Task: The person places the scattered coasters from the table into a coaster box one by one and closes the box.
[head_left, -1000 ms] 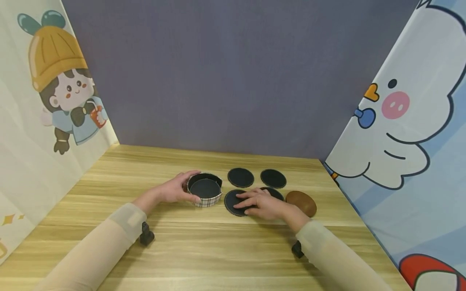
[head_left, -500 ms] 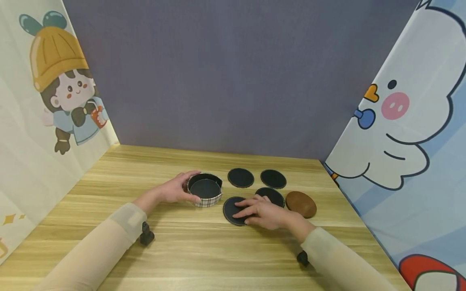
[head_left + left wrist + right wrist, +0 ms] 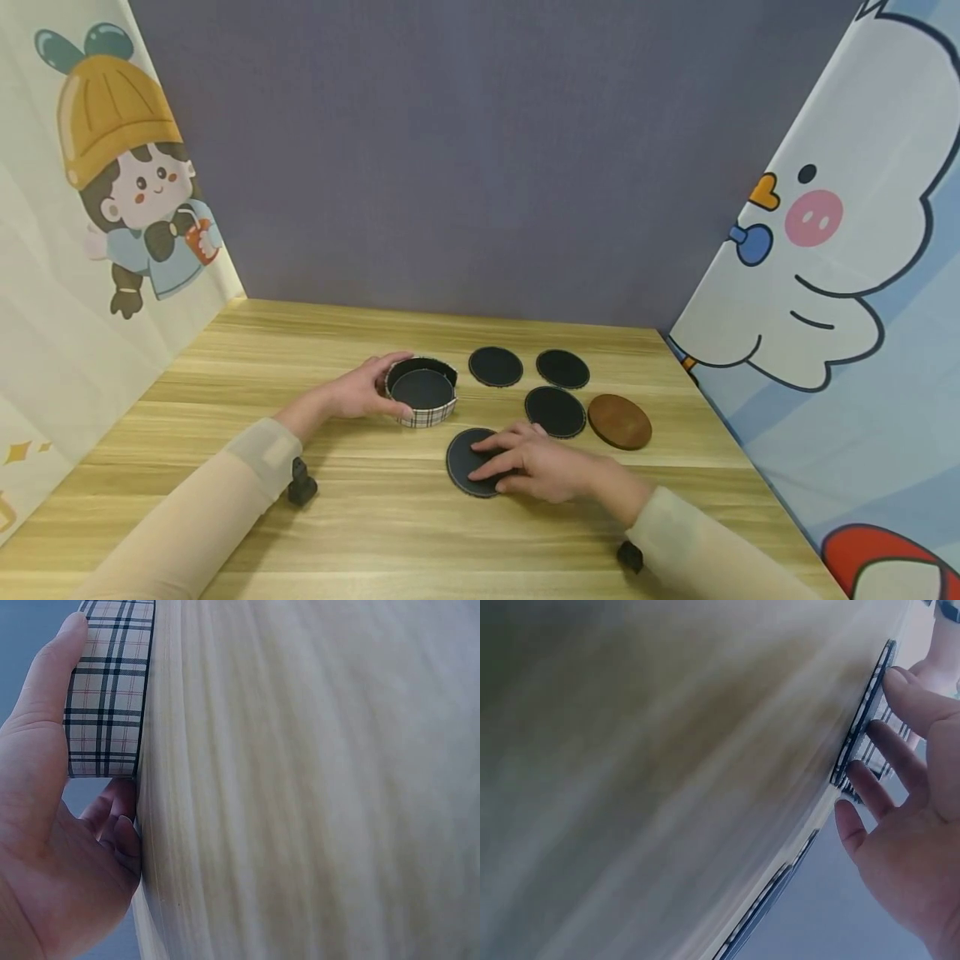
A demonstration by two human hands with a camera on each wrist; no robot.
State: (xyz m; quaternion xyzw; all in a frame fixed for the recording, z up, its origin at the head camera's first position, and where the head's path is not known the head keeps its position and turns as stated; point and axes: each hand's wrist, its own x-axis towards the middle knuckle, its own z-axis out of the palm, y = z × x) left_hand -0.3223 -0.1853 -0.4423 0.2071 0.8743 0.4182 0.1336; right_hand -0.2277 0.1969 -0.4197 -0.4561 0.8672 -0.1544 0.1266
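My left hand (image 3: 362,392) grips the near-left side of a round coaster holder (image 3: 432,417) with a plaid outside and a black inside. In the left wrist view, the thumb lies along the holder's plaid wall (image 3: 109,690). My right hand (image 3: 546,467) rests its outstretched fingertips on top of a black round coaster (image 3: 463,472), which lies flat on the table in front of the holder. The right wrist view has this coaster (image 3: 864,712) edge-on, fingertips and thumb at its upper face. Part of the coaster is hidden under the hand.
Three more black coasters lie to the right of the holder: one at the back (image 3: 496,367), one at the back right (image 3: 563,368) and one nearer (image 3: 555,412). A brown round disc (image 3: 619,422) lies beside them. A grey panel (image 3: 450,167) stands behind the wooden table (image 3: 337,533).
My right hand has slid the black coaster toward me and slightly left, away from the other coasters. The nearer coaster behind it now shows whole. My left hand and the holder stay put.
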